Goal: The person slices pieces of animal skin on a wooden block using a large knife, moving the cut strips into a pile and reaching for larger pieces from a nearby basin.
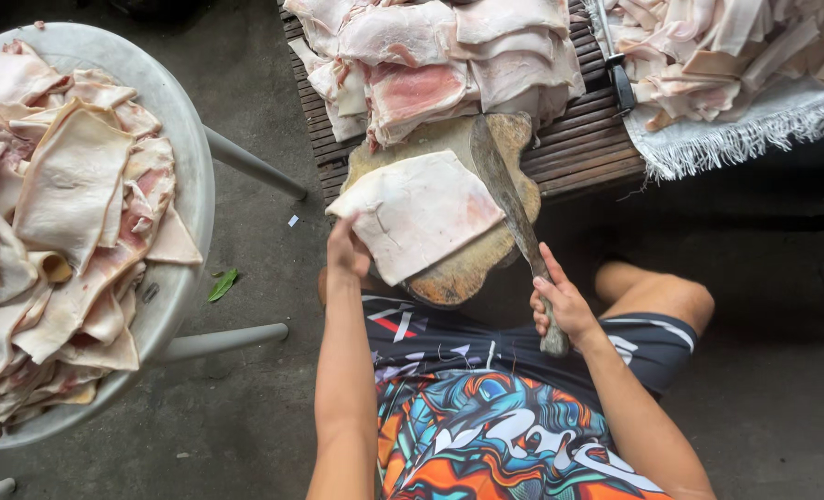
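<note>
The left hand (347, 252) pinches the near left edge of a pale slab of pork skin (418, 211), which lies flat across the round wooden chopping block (463, 273). The right hand (560, 306) is closed around the handle of a long, worn cleaver (503, 190); its blade rests along the slab's right edge on the block. The block sits at the near edge of a slatted wooden platform (578, 148), just behind it a pile of skin pieces (440, 60). A round metal tray (185, 167) at left carries more pieces.
</note>
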